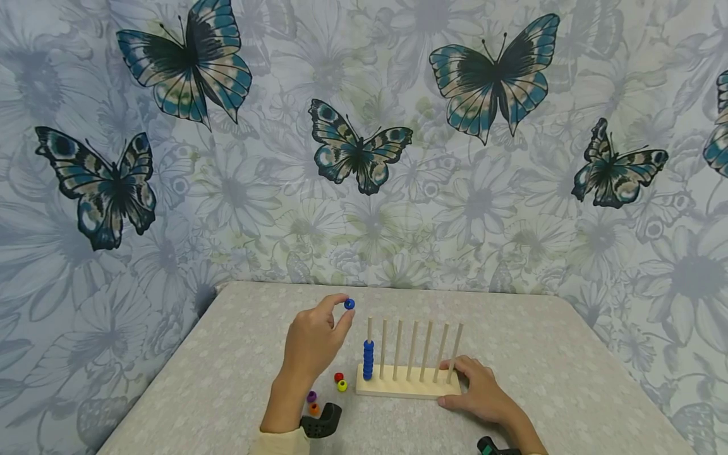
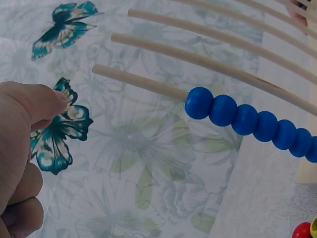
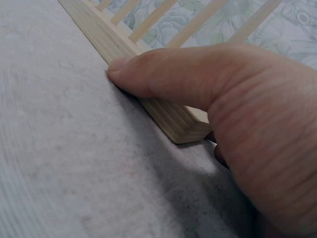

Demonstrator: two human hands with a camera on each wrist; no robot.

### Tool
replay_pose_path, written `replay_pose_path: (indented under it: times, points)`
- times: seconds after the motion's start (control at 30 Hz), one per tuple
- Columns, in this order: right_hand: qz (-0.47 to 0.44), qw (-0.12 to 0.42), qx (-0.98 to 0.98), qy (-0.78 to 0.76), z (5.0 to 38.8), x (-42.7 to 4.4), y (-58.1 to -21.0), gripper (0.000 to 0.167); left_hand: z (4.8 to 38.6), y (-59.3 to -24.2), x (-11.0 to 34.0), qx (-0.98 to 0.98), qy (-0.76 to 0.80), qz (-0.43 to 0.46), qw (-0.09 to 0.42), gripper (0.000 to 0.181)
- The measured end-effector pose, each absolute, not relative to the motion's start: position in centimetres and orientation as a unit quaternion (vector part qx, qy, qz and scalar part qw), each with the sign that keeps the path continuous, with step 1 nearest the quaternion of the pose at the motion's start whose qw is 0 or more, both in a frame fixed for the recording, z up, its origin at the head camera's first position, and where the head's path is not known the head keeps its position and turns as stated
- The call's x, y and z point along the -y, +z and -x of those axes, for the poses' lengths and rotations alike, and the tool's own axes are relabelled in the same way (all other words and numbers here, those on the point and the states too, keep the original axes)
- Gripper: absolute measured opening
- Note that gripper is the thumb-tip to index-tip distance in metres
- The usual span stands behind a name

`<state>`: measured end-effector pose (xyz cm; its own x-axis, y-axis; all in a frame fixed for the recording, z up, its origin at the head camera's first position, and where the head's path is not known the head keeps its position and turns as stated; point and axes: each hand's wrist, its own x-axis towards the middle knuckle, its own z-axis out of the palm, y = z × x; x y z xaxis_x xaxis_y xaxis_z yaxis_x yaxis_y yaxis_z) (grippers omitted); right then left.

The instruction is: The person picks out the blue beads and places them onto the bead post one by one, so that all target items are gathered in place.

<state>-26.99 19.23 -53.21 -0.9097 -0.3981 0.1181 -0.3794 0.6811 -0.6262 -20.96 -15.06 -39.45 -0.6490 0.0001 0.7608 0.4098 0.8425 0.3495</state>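
Observation:
Between thumb and forefinger my left hand [image 1: 311,340] pinches a blue bead [image 1: 349,304], held up above and to the left of a wooden peg rack [image 1: 409,390]. That bead is hidden in the left wrist view. Several blue beads [image 2: 245,119] are stacked on the rack's leftmost peg, whose bare top [image 2: 124,79] sticks out past them. The other pegs carry no beads. My right hand [image 1: 480,388] grips the right end of the rack's base, the thumb [image 3: 148,72] along its front side and the fingers behind.
Left of the rack lie a red bead [image 1: 339,377] and a yellow bead [image 1: 342,385] close together. Nearer my left wrist are a purple bead [image 1: 311,397] and an orange bead [image 1: 314,409]. A patterned cloth covers the table [image 1: 569,379], and a butterfly-print backdrop [image 1: 364,240] hangs behind.

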Motion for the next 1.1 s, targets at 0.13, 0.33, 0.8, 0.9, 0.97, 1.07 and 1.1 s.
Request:
replay_pose_path:
  times: [0.13, 0.33, 0.8, 0.9, 0.97, 1.07, 1.1]
  points:
    - [0.213, 0.015, -0.917, -0.338, 26.9, -19.2, -53.1, 0.056, 20.9, -39.4, 14.9, 0.867, -0.251, 0.126, 0.411, 0.031]
    - [0.215, 0.014, -0.916, -0.338, 26.8, -19.1, -52.9, 0.056, 21.0, -39.5, 14.7, 0.864, -0.24, 0.144, 0.418, 0.03]
    - [0.219, 0.01, -0.916, -0.337, 26.7, -19.1, -52.7, 0.055, 21.0, -39.4, 14.2, 0.869, -0.22, 0.166, 0.412, 0.027]
    - [0.22, 0.007, -0.916, -0.336, 26.7, -19.1, -52.7, 0.055, 21.0, -39.4, 14.1, 0.875, -0.217, 0.163, 0.402, 0.027]
    - [0.22, 0.006, -0.915, -0.337, 26.7, -19.1, -52.7, 0.055, 21.0, -39.4, 14.0, 0.877, -0.216, 0.162, 0.398, 0.027]
    - [0.221, 0.006, -0.915, -0.338, 26.7, -19.1, -52.7, 0.055, 21.0, -39.5, 14.0, 0.879, -0.214, 0.163, 0.395, 0.027]
    - [0.22, 0.006, -0.915, -0.338, 26.7, -19.1, -52.7, 0.055, 21.0, -39.5, 14.0, 0.879, -0.214, 0.164, 0.394, 0.027]
